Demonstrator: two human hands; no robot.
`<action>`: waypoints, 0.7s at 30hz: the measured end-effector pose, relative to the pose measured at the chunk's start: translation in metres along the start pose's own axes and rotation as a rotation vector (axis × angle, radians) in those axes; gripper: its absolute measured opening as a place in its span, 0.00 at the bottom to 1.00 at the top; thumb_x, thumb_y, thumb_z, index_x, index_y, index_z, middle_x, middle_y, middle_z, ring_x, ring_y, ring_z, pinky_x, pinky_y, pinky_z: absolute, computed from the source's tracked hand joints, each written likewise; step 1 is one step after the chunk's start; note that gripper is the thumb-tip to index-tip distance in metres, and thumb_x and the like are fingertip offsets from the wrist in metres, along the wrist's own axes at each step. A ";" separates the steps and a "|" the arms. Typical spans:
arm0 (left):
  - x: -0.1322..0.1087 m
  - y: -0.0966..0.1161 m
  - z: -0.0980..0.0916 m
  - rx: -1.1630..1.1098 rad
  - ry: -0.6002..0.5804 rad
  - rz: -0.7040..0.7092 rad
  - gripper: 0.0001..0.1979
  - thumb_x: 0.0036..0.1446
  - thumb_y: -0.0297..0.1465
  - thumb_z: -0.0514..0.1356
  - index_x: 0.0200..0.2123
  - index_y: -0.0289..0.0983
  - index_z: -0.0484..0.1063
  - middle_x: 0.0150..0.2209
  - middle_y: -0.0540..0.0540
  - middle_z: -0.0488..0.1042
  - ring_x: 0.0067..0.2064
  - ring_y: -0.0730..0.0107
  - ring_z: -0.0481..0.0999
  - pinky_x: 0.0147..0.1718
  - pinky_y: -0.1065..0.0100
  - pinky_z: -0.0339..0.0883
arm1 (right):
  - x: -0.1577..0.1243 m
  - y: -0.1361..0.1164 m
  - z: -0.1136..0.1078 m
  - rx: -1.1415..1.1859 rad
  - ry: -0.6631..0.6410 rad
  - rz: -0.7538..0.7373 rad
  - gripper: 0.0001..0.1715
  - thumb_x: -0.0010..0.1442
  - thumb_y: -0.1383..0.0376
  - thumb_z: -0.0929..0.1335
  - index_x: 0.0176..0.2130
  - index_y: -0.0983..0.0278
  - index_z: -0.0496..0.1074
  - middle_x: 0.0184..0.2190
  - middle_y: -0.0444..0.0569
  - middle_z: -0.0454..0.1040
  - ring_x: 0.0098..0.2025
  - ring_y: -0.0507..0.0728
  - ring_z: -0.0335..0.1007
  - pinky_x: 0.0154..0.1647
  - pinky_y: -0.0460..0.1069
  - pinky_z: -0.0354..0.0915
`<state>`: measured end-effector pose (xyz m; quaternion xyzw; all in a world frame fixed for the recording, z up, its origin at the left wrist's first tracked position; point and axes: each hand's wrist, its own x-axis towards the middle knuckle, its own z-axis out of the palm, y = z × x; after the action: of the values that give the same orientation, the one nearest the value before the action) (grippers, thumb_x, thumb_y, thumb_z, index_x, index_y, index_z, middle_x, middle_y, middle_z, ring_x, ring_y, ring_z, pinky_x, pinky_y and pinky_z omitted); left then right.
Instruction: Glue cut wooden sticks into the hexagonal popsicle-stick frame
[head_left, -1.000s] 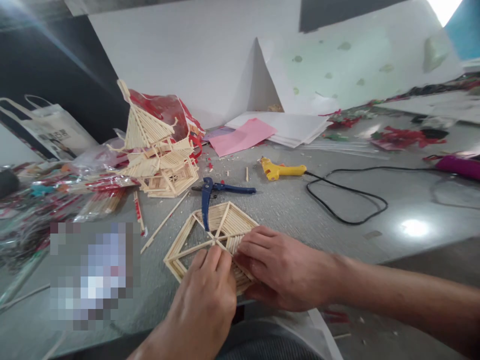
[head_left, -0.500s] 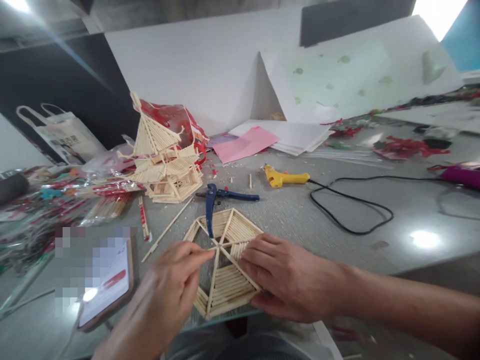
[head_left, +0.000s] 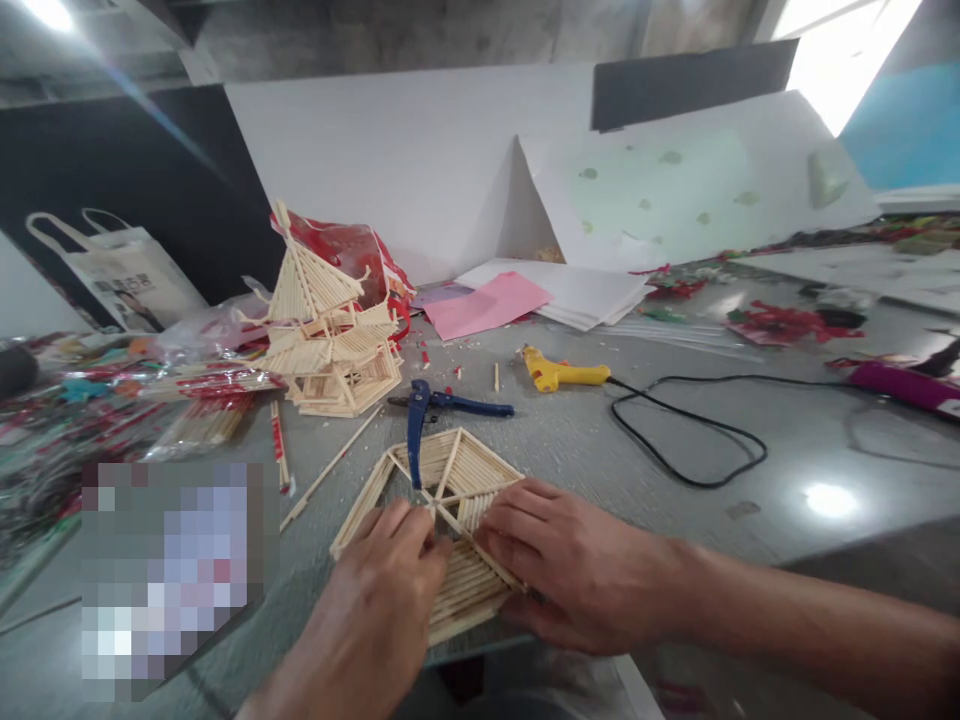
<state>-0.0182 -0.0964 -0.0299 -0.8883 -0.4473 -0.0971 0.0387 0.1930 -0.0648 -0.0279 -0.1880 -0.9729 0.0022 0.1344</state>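
A many-sided frame of pale wooden sticks [head_left: 469,590] lies near the table's front edge, with rows of sticks filling some of its wedges. My right hand [head_left: 574,565] grips its right side, fingers on top and thumb low by the rim. Curled over the left part is my left hand [head_left: 386,585], fingers bent down near the hub. Whatever is under those fingertips is hidden. Just beyond, a blue-handled cutter [head_left: 418,435] rests with one handle over the frame's far-left part.
Behind stands a tiered stick pagoda [head_left: 319,330]. A yellow glue gun [head_left: 566,372] with black cable [head_left: 697,482] lies right of the cutter. Left are a loose stick [head_left: 330,468], a blurred-out phone [head_left: 180,570] and bagged craft sticks [head_left: 202,420]. Pink paper [head_left: 491,303] lies behind.
My left hand has moved from pointing its fingertips at the hub to curling over the frame's left-middle wedge. My right hand stays on the right side. The view has tilted slightly upward.
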 end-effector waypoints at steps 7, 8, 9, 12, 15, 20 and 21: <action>-0.007 -0.004 -0.001 -0.130 0.117 -0.033 0.18 0.52 0.19 0.46 0.40 0.37 0.71 0.34 0.45 0.70 0.36 0.66 0.68 0.35 0.62 0.67 | -0.003 0.000 -0.002 -0.017 0.026 -0.004 0.19 0.58 0.61 0.62 0.45 0.71 0.67 0.37 0.55 0.69 0.43 0.58 0.61 0.46 0.55 0.59; -0.009 -0.006 -0.001 -0.163 0.167 -0.047 0.20 0.53 0.19 0.46 0.43 0.37 0.70 0.36 0.44 0.70 0.37 0.67 0.68 0.37 0.64 0.68 | -0.004 0.000 -0.002 -0.024 0.028 -0.003 0.18 0.59 0.60 0.61 0.44 0.71 0.67 0.37 0.55 0.69 0.43 0.58 0.61 0.46 0.55 0.59; -0.012 -0.008 -0.002 -0.184 0.210 -0.061 0.21 0.53 0.19 0.45 0.46 0.38 0.69 0.37 0.45 0.70 0.38 0.69 0.69 0.38 0.66 0.68 | -0.005 0.000 -0.002 -0.034 0.028 -0.006 0.17 0.59 0.60 0.61 0.42 0.70 0.68 0.36 0.54 0.69 0.42 0.57 0.61 0.46 0.55 0.59; -0.021 -0.008 -0.001 -0.206 0.283 -0.105 0.21 0.54 0.21 0.46 0.48 0.39 0.69 0.39 0.45 0.71 0.41 0.70 0.70 0.39 0.68 0.68 | -0.007 0.000 0.000 -0.076 0.033 -0.041 0.16 0.62 0.60 0.59 0.36 0.69 0.69 0.33 0.52 0.69 0.39 0.56 0.61 0.45 0.55 0.59; -0.027 -0.003 0.002 -0.221 0.293 -0.107 0.19 0.55 0.22 0.48 0.47 0.38 0.69 0.39 0.44 0.71 0.41 0.69 0.70 0.38 0.67 0.69 | -0.008 0.000 0.002 -0.112 0.042 -0.076 0.15 0.63 0.61 0.59 0.33 0.68 0.68 0.32 0.51 0.68 0.38 0.55 0.61 0.44 0.54 0.59; -0.027 0.005 0.008 -0.137 0.269 -0.099 0.16 0.56 0.24 0.50 0.46 0.36 0.69 0.40 0.42 0.70 0.42 0.64 0.70 0.40 0.60 0.69 | -0.008 0.000 0.001 -0.141 0.050 -0.096 0.15 0.63 0.62 0.59 0.31 0.68 0.68 0.30 0.50 0.68 0.36 0.55 0.61 0.41 0.53 0.60; -0.026 0.006 0.008 -0.109 0.260 -0.091 0.15 0.56 0.25 0.51 0.46 0.35 0.69 0.41 0.41 0.71 0.43 0.63 0.69 0.41 0.59 0.68 | -0.008 0.000 0.000 -0.145 0.053 -0.097 0.15 0.63 0.62 0.59 0.31 0.68 0.68 0.30 0.50 0.68 0.36 0.55 0.61 0.40 0.53 0.60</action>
<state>-0.0272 -0.1194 -0.0431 -0.8477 -0.4725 -0.2371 0.0438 0.2001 -0.0676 -0.0303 -0.1496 -0.9746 -0.0795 0.1461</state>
